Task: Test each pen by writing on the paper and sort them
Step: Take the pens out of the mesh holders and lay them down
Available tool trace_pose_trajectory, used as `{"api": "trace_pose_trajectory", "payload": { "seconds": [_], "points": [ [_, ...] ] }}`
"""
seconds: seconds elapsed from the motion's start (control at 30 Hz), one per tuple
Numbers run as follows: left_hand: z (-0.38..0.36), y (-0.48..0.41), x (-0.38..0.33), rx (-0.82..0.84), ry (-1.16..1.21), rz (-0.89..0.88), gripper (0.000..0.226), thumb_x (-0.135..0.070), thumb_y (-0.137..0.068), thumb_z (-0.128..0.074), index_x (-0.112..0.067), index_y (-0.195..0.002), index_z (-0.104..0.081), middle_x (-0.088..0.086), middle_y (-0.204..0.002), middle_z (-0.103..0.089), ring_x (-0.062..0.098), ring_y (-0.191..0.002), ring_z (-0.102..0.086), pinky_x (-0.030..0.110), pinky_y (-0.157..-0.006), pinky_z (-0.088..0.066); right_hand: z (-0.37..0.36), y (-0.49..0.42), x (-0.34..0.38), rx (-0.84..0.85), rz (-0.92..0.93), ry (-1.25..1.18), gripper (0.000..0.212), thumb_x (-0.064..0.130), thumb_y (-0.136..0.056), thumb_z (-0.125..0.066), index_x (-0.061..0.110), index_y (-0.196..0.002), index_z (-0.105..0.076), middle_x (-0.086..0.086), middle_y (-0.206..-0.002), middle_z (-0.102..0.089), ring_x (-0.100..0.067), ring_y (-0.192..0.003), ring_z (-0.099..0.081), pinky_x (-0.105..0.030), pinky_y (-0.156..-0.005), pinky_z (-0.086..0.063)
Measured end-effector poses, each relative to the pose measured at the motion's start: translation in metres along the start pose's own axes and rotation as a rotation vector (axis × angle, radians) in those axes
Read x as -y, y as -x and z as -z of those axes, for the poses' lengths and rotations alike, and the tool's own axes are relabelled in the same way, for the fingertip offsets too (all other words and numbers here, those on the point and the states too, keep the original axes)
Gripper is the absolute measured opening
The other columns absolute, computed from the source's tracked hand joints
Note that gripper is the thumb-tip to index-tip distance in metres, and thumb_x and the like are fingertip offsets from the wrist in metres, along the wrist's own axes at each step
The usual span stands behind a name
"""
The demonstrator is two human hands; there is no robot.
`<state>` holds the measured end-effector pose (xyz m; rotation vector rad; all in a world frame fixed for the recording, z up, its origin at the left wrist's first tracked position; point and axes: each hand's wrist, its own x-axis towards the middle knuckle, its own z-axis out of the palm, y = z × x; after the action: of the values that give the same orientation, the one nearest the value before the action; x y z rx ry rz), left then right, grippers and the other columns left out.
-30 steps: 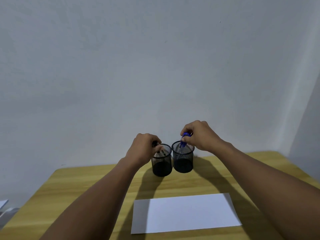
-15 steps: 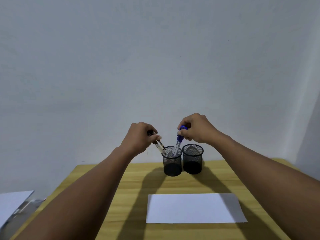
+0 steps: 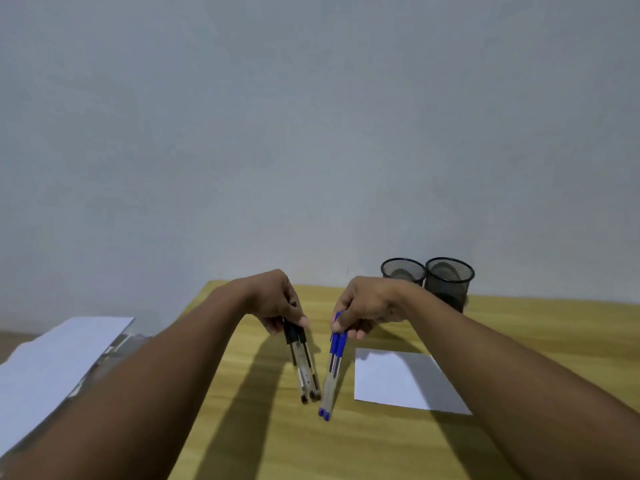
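My left hand [image 3: 277, 304] grips a bunch of black-capped pens [image 3: 304, 368] by their caps, their tips hanging down just over the wooden table [image 3: 263, 441]. My right hand [image 3: 367, 306] holds a bunch of blue-capped pens [image 3: 331, 375] the same way, close beside the black ones. A white sheet of paper [image 3: 401, 379] lies flat on the table to the right of the pens, partly under my right forearm. Two black mesh pen cups [image 3: 403, 270] [image 3: 449, 280] stand side by side at the back right, with no pens showing in them.
A grey wall rises right behind the table. Off the table's left edge lies another white sheet [image 3: 52, 362] on a dark surface with clutter. My two forearms cast long shadows across the tabletop.
Both hands have lifted the pens out of the mesh cups and brought them down and forward over the table, left of the paper. The view has swung left, so the cups now sit at the right.
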<state>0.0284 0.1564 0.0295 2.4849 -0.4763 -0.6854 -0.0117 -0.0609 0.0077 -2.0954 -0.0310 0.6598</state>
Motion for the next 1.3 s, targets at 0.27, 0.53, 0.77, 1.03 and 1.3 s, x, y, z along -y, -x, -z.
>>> {"api": "trace_pose_trajectory", "payload": {
  "seconds": [0.27, 0.53, 0.77, 1.03, 1.3],
  "points": [
    [-0.005, -0.055, 0.047, 0.087, -0.01, 0.025, 0.025, -0.028, -0.076, -0.086, -0.009, -0.091, -0.079, 0.004, -0.072, -0.073, 0.015, -0.056, -0.055, 0.027, -0.054, -0.049, -0.017, -0.067, -0.025, 0.037, -0.135, -0.045, 0.011, -0.004, -0.092, -0.068, -0.003, -0.103, -0.071, -0.013, -0.07, -0.071, -0.013, -0.05, -0.059, -0.025, -0.053, -0.053],
    [-0.025, -0.089, 0.062, 0.061, -0.052, 0.027, 0.038, -0.032, -0.066, -0.092, -0.021, -0.096, -0.073, 0.002, -0.091, -0.072, 0.019, -0.082, -0.064, 0.039, -0.085, -0.056, -0.018, -0.086, -0.03, -0.033, -0.122, -0.122, 0.017, -0.009, -0.092, -0.066, 0.0, -0.106, -0.065, -0.009, -0.064, -0.073, -0.015, -0.048, -0.06, -0.026, -0.048, -0.055],
    [-0.04, -0.07, 0.069, -0.108, -0.032, -0.07, 0.048, -0.034, -0.07, -0.089, -0.028, -0.114, -0.071, -0.002, -0.114, -0.067, 0.017, -0.107, -0.062, 0.031, -0.091, -0.048, -0.027, -0.072, -0.031, -0.139, -0.04, 0.015, 0.033, -0.002, -0.088, -0.076, 0.005, -0.118, -0.064, -0.013, -0.077, -0.072, -0.015, -0.047, -0.06, -0.028, -0.052, -0.054],
    [-0.061, -0.047, 0.081, -0.289, 0.104, -0.142, 0.035, -0.034, -0.075, -0.086, -0.029, -0.108, -0.076, -0.004, -0.124, -0.068, 0.019, -0.111, -0.065, 0.045, -0.1, -0.053, -0.042, -0.063, -0.038, -0.26, 0.082, 0.118, 0.026, 0.006, -0.086, -0.08, 0.009, -0.111, -0.074, -0.019, -0.112, -0.07, -0.029, -0.088, -0.075, -0.036, -0.071, -0.065],
    [-0.061, -0.033, 0.077, -0.409, 0.113, -0.173, 0.038, -0.035, -0.078, -0.084, -0.025, -0.113, -0.073, -0.009, -0.124, -0.063, 0.018, -0.113, -0.062, 0.036, -0.097, -0.051, -0.045, -0.051, -0.037, -0.385, -0.031, 0.199, 0.029, 0.012, -0.087, -0.078, 0.008, -0.108, -0.059, -0.018, -0.096, -0.077, -0.021, -0.057, -0.066, -0.031, -0.055, -0.055]
  ]
}}
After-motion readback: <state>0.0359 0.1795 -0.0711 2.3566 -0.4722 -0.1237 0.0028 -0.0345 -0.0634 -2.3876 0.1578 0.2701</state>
